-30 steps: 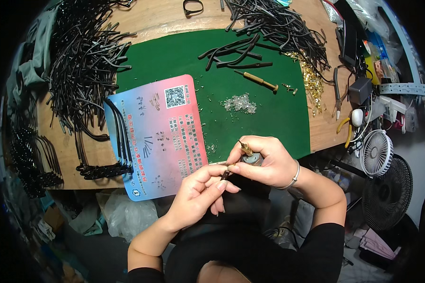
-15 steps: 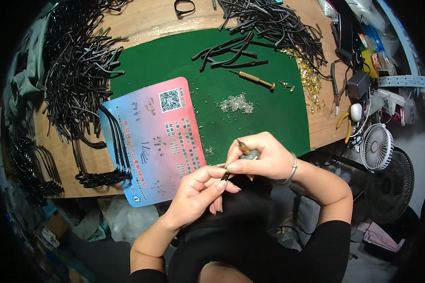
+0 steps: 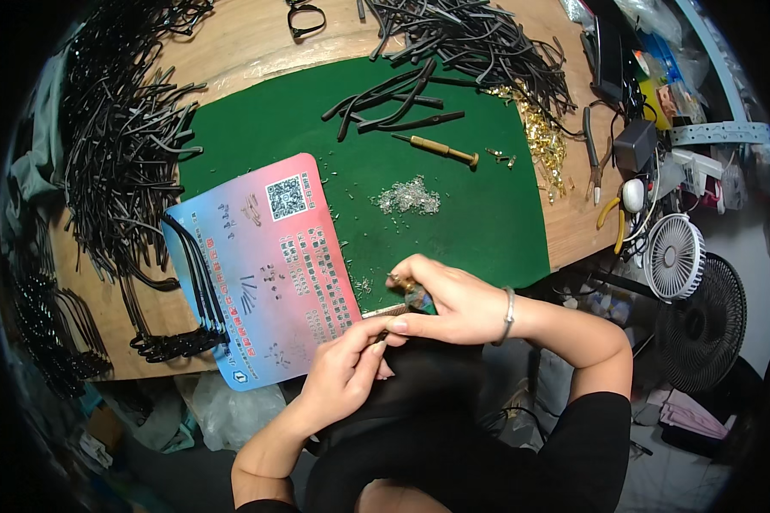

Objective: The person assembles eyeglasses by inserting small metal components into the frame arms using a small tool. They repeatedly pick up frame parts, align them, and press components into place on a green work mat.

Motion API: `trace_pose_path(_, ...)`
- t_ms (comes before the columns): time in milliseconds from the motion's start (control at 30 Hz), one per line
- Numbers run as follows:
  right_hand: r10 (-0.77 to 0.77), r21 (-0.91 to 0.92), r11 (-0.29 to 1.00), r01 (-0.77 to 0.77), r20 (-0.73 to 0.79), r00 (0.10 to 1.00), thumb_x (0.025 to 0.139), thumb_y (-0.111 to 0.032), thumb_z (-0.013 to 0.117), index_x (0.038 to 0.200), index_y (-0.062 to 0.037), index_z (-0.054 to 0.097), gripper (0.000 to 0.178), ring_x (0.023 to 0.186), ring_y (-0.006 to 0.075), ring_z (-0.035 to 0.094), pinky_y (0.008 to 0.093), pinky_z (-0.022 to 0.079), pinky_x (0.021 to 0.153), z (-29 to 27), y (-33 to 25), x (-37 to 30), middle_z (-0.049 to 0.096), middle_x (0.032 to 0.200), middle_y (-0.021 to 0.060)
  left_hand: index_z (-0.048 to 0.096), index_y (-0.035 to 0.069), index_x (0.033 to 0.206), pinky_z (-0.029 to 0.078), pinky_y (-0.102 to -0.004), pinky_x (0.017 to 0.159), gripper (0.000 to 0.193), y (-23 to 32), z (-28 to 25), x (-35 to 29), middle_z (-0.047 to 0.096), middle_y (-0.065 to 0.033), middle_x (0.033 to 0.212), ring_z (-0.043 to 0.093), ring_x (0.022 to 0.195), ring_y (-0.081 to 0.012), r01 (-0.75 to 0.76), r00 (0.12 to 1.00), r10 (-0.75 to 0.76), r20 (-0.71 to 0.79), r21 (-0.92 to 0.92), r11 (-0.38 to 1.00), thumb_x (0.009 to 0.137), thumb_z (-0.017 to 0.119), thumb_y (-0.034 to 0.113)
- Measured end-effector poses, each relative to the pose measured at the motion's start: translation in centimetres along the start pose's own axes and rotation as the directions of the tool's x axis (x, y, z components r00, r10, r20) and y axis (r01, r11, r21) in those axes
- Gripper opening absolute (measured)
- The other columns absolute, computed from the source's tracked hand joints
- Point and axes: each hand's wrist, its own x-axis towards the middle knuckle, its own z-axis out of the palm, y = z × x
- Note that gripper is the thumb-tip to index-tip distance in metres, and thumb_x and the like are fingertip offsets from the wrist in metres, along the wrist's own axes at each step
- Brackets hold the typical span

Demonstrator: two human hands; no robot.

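Closely paired: left hand [image 3: 340, 372] pinching small dark piece [image 3: 380, 338], right hand [image 3: 453, 305] curled around brass-tipped tool [image 3: 416, 296], near green mat [image 3: 265, 128].

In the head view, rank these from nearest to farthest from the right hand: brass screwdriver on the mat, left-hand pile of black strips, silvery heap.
From the right hand:
1. Silvery heap, ahead on the green mat.
2. Brass screwdriver, beyond the heap.
3. Pile of black strips, off to the left.
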Motion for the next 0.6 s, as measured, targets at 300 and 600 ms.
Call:
trace_pose_path(300, -0.218, -0.73, 0.674, -0.112, -0.341, 0.914, 0.075, -0.011, 0.061, 0.116, -0.0094, 0.051, 0.042, 0.06, 0.023, 0.058, 0.0329, 0.051, 0.048, -0.1, 0.7, -0.3, 0.046, 0.09, 0.0117, 0.049, -0.001, 0.118, 0.049, -0.0225, 0.05, 0.028, -1.2, 0.0, 1.8, 0.065, -0.0114, 0.092, 0.058, 0.057, -0.0083, -0.078, 0.941, 0.126, -0.315, 0.161, 0.984, 0.091, 0.045, -0.002)
trace_pose_path(600, -0.22, -0.757, 0.638, -0.144, -0.358, 0.907, 0.07, -0.009, 0.064, 0.115, -0.0105, 0.057, 0.045, 0.062, 0.0204, 0.059, 0.0303, 0.049, 0.048, 0.3, 0.4, 0.2, 0.05, 0.087, 0.0094, 0.048, -0.003, 0.118, 0.048, -0.0215, 0.049, 0.027, -1.6, -0.3, 1.6, 0.066, -0.0103, 0.091, 0.057, 0.055, -0.0077, -0.029, 0.953, 0.059, -0.296, 0.107, 0.994, 0.091, 0.044, -0.002)
